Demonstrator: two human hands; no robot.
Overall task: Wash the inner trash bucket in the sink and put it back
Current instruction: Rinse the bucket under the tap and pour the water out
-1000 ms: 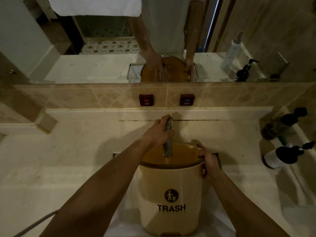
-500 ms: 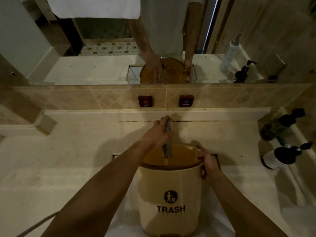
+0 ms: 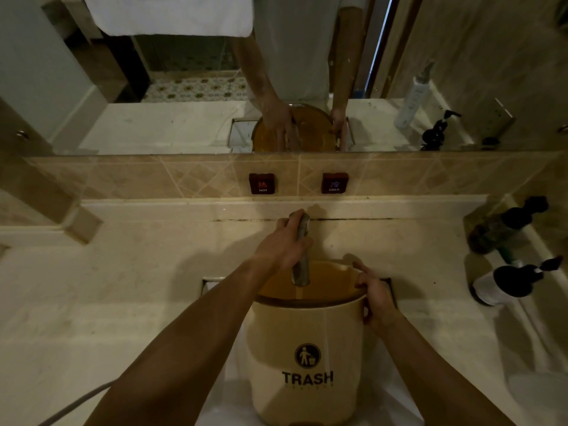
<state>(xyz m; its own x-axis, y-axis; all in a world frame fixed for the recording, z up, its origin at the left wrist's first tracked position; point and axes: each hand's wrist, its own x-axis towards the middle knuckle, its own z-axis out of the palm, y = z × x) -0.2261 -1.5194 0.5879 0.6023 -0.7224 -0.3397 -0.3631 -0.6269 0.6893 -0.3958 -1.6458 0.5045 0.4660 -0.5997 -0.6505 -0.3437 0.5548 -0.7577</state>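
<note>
A cream bucket (image 3: 307, 358) marked TRASH stands upright in the sink (image 3: 215, 282), its orange-brown inside facing up. My left hand (image 3: 282, 244) grips a grey metal sprayer head (image 3: 301, 256) that points down into the bucket's mouth; a thin stream runs from its tip. My right hand (image 3: 376, 298) holds the bucket's right rim, fingers curled over the edge. The bucket and my arms hide most of the sink.
A pale stone counter (image 3: 107, 287) surrounds the sink. HOT (image 3: 262, 183) and COLD (image 3: 334, 182) buttons sit on the tiled backsplash under a mirror. Dark pump bottles (image 3: 510, 226) and a white one (image 3: 504, 282) stand at the right. A hose (image 3: 76, 404) trails at lower left.
Almost nothing differs: both hands keep their grips, and the view has shifted very slightly.
</note>
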